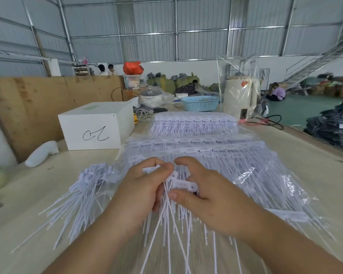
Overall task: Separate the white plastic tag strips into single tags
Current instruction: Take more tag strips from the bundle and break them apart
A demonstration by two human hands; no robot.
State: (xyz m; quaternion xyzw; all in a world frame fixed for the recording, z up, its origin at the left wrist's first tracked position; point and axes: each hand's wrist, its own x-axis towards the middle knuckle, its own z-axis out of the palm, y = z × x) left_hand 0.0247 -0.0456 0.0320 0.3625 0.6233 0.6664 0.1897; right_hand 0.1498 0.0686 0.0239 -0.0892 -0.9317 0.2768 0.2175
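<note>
Both hands, left hand (145, 186) and right hand (204, 192), pinch one tag strip (181, 183); bagged strips (216, 155) lie behind, loose tags (77, 196) left, white box (96, 125) beyond

Bare table (18, 196) left of loose tags (83, 190); white box (93, 127) behind.

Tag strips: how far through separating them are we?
Early on. Done: a loose pile of single tags lies left of the hands. In hand: the left hand and right hand pinch one tag strip. Left: bagged strips ahead and a farther stack.
</note>
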